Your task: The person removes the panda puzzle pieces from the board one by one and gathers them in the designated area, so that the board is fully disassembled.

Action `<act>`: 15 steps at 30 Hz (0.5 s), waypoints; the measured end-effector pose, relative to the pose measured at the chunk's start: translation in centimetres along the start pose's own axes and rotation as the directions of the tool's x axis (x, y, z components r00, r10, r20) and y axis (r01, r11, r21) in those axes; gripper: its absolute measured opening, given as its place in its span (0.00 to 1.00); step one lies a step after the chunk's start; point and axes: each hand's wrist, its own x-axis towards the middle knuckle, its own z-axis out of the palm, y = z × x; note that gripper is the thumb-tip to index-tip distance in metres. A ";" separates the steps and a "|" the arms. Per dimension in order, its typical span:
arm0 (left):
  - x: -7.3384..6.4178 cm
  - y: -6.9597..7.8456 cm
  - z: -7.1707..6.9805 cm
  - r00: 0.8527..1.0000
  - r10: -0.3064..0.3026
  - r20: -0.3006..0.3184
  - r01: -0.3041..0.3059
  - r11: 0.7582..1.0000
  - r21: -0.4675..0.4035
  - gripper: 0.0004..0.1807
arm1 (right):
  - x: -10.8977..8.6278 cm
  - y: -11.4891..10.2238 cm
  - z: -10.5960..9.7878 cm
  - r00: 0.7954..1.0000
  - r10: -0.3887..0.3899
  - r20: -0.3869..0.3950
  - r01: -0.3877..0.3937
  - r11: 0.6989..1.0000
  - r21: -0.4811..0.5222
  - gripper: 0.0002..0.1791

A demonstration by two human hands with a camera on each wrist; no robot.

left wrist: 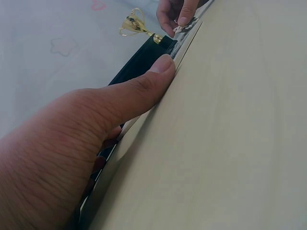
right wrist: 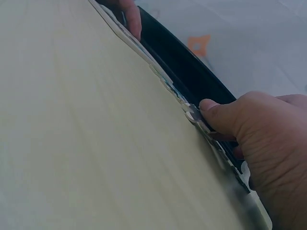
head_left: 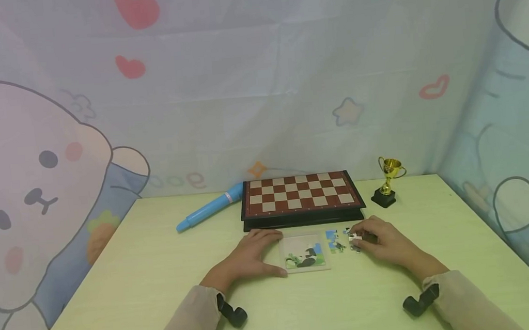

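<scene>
Square pale puzzle frame (head_left: pixel 307 269), partly filled with a panda picture, is placed well inside the left and right edges of the pale table (head_left: pixel 257 310). Its left side is spanned by the left hand (head_left: pixel 250 256), widely spread, nothing pinched. One small black-and-white jigsaw piece (head_left: pixel 355 237) is pinched by the right hand (head_left: pixel 384 241), beside loose blue-and-green pieces (head_left: pixel 336 246). Probably the piece should be gripped by its edges, printed side up, the frame lightly steadied. Near the far edge, a brown-and-cream chessboard (head_left: pixel 301 193) is seen.
</scene>
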 end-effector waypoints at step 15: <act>-0.1 0.2 -0.2 1.000 0.007 0.002 -0.007 1.000 -0.005 0.54 | 0.2 0.0 0.0 0.999 -0.046 0.018 0.047 0.998 -0.031 0.09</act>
